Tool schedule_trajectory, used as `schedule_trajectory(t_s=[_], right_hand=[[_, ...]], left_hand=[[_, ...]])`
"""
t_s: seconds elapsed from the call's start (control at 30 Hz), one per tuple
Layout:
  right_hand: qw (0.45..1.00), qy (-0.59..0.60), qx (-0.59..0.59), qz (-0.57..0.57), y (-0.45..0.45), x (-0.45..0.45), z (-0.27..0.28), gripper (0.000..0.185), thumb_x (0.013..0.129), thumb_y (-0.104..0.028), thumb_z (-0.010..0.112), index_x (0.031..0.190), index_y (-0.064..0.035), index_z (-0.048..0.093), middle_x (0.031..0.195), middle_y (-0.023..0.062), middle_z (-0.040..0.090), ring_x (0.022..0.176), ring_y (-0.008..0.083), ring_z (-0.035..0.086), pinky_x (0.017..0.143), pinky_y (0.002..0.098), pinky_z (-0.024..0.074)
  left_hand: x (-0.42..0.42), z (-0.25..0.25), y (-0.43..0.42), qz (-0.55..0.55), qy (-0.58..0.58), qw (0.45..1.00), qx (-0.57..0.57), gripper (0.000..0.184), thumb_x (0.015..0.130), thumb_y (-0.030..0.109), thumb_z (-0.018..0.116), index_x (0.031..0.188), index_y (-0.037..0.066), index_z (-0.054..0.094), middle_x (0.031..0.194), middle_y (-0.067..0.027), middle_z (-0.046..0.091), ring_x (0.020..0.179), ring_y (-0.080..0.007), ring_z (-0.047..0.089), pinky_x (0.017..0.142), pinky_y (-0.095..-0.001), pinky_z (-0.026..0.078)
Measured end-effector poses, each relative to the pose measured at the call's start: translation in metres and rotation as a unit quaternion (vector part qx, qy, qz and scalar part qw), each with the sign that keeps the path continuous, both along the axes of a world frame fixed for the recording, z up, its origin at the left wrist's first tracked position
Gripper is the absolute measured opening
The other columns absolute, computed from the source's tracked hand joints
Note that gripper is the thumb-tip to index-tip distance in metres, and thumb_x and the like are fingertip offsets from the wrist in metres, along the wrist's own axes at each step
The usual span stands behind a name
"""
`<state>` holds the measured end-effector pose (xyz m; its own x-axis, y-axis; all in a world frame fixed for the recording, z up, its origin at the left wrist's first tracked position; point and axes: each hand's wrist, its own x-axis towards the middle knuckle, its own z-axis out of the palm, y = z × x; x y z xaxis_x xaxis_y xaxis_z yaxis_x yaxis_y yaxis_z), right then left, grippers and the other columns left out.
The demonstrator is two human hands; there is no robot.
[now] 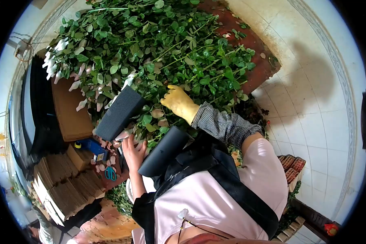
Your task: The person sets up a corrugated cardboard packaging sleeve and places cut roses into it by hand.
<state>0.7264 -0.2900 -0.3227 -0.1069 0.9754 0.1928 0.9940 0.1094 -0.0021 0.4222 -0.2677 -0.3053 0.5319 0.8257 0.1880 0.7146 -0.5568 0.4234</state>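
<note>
My bare left hand (133, 153) is at a pale pink rose (124, 135), its fingers bent around the bloom, which is partly hidden. On my right hand (181, 105) is a yellow glove, its fingers curled in among the leafy stems; what they grip is hidden. A large heap of leafy roses (150, 53) spreads beyond both hands, many heads in white sleeves (51, 67) pointing left. Between my hands and the heap's left side stands a black ridged block (120, 113). A smooth black curved piece (164, 151) lies close to my left wrist.
Teal scissors (110, 173) lie among loose petals (100, 162) on the left. Near them are a blue tape dispenser (95, 149) and stacked cardboard (65, 179). A reddish table edge (268, 67) shows at right, beside a tiled wall (313, 122). Another person (53, 227) is at lower left.
</note>
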Motion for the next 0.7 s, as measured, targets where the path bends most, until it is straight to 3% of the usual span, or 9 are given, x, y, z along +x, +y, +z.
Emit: schedule_trajectory(t_s=[0.1, 0.17, 0.23, 0.33, 0.5, 0.7], right_hand=[[1.0, 0.012, 0.003, 0.008, 0.001, 0.001, 0.003, 0.01, 0.084, -0.01, 0.06, 0.081, -0.0157, 0.067, 0.077, 0.0014, 0.067, 0.084, 0.0207, 0.067, 0.108, 0.0409, 0.0406], [0.999, 0.014, 0.023, 0.019, 0.001, 0.002, 0.006, 0.011, 0.081, -0.008, 0.059, 0.082, -0.0172, 0.064, 0.073, -0.0008, 0.063, 0.081, 0.0198, 0.066, 0.106, 0.0385, 0.043], [0.996, 0.057, 0.057, 0.041, -0.001, 0.009, 0.014, 0.01, 0.079, -0.009, 0.057, 0.082, -0.0162, 0.062, 0.071, 0.0004, 0.061, 0.081, 0.0212, 0.066, 0.105, 0.0399, 0.0437], [0.993, 0.031, 0.11, 0.026, 0.001, 0.011, 0.053, 0.009, 0.08, -0.011, 0.056, 0.086, -0.0156, 0.061, 0.071, -0.0001, 0.059, 0.083, 0.0195, 0.065, 0.106, 0.039, 0.0433], [0.982, -0.032, 0.187, 0.024, 0.016, 0.015, 0.149, 0.024, 0.083, -0.007, 0.062, 0.106, -0.0125, 0.065, 0.092, 0.0021, 0.07, 0.095, 0.018, 0.068, 0.11, 0.0378, 0.0412], [0.952, -0.047, 0.3, 0.028, 0.087, 0.009, 0.2, 0.021, 0.083, -0.008, 0.062, 0.103, -0.0099, 0.066, 0.085, 0.0029, 0.07, 0.09, 0.0186, 0.068, 0.109, 0.0394, 0.0425]], left_hand=[[-0.001, -0.003, 0.001, 0.005, 0.001, 1.0, -0.005, 0.055, 0.075, 0.021, 0.082, 0.12, -0.001, 0.058, 0.105, -0.0193, 0.058, 0.099, -0.0392, 0.056, 0.088, -0.0465, 0.046], [-0.001, -0.004, 0.002, -0.022, -0.017, 0.999, 0.047, 0.056, 0.076, 0.022, 0.082, 0.12, -0.002, 0.058, 0.107, -0.0199, 0.058, 0.1, -0.0398, 0.056, 0.088, -0.0471, 0.046], [0.0, -0.001, 0.001, -0.008, -0.027, 0.999, 0.029, 0.053, 0.076, 0.022, 0.081, 0.117, -0.003, 0.059, 0.107, -0.0197, 0.058, 0.101, -0.0398, 0.055, 0.089, -0.0475, 0.046], [0.001, -0.001, 0.001, -0.004, -0.04, 0.999, 0.014, 0.053, 0.075, 0.021, 0.081, 0.118, -0.001, 0.06, 0.103, -0.018, 0.057, 0.099, -0.039, 0.054, 0.087, -0.0467, 0.046], [0.0, -0.005, 0.002, 0.01, -0.057, 0.998, -0.015, 0.052, 0.074, 0.019, 0.081, 0.118, 0.0, 0.061, 0.102, -0.0182, 0.056, 0.098, -0.0385, 0.055, 0.085, -0.0462, 0.046], [0.0, -0.001, 0.0, 0.006, -0.071, 0.997, -0.015, 0.052, 0.073, 0.018, 0.081, 0.119, 0.001, 0.062, 0.106, -0.0179, 0.059, 0.099, -0.0387, 0.056, 0.087, -0.0463, 0.048]])
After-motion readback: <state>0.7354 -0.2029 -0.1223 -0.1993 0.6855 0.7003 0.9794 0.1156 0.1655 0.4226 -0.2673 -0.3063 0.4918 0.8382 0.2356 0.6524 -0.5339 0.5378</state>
